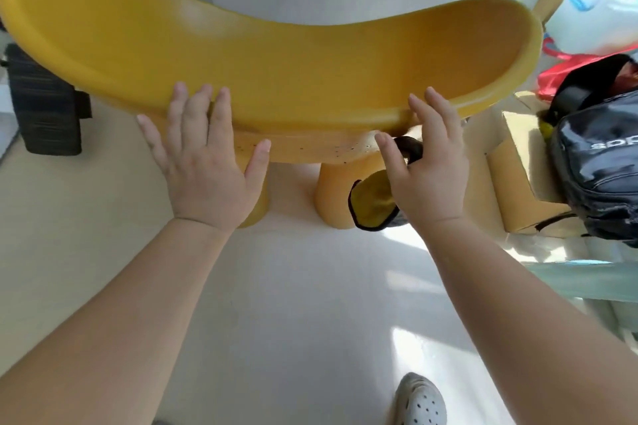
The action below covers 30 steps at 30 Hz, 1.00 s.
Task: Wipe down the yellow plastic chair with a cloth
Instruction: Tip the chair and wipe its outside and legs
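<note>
The yellow plastic chair [293, 72] fills the upper half of the head view, its curved back towards me, thick round legs [333, 197] standing on the pale floor. My left hand [203, 162] lies spread with straight fingers on the near edge of the chair's back. My right hand [428, 169] is at the right part of that edge, fingers mostly straight. A yellow cloth with a black border [374, 203] hangs from under its palm, held between thumb and palm. Small dark specks dot the seat edge between my hands.
A black shiny bag [597, 162] sits on cardboard boxes [518, 176] at the right, red fabric and a white plastic bag [600, 10] behind it. A black block-like object [45, 103] stands at the left. My foot in a white perforated shoe [419, 400] is at bottom.
</note>
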### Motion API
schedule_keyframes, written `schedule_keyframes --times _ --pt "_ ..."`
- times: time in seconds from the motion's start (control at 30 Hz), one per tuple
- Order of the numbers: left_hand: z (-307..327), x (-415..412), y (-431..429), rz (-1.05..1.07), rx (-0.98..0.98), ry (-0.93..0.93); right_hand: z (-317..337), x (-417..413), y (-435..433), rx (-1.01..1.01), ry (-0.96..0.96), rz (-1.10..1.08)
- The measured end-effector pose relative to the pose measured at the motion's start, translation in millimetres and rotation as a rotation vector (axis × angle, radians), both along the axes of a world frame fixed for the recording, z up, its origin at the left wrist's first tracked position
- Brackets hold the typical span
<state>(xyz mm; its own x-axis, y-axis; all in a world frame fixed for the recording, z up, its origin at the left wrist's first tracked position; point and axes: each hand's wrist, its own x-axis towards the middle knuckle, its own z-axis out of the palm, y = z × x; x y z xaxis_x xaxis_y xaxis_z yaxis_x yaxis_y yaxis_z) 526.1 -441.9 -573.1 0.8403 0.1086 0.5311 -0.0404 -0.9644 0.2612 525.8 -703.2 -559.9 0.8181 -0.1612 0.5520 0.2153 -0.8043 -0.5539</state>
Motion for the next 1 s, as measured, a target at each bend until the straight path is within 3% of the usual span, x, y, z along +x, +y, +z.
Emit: schedule_keyframes --times 0.1,0.2,0.37,0.47,0.57,0.8,1.0 --pt "-13.5 4.5 -1.9 -0.018 0.045 -0.111 -18.7 -2.0 0.5 -0.042 -0.195 0.065" --pt "-24.3 5.1 -9.0 -0.039 0.116 -0.251 -39.9 -5.2 1.3 0.049 -0.297 0.077" --pt "-41.0 -3.4 -26.8 -0.079 0.160 -0.377 -80.3 -3.7 -4.2 0.205 -0.249 0.133" --pt "-56.6 -14.9 -42.3 -0.124 0.168 -0.373 -97.2 -2.3 -3.4 0.346 -0.082 0.098" --pt "-77.7 -21.4 -57.1 -0.185 0.241 -0.318 -99.4 7.7 -2.4 0.516 -0.033 -0.006" --pt "-94.1 -23.6 -82.0 -0.191 0.271 -0.238 -103.3 35.7 -2.7 0.916 -0.262 -0.224" --pt "-76.6 -29.9 -84.8 -0.161 0.311 -0.252 -102.0 24.1 -10.4 0.982 -0.332 -0.211"
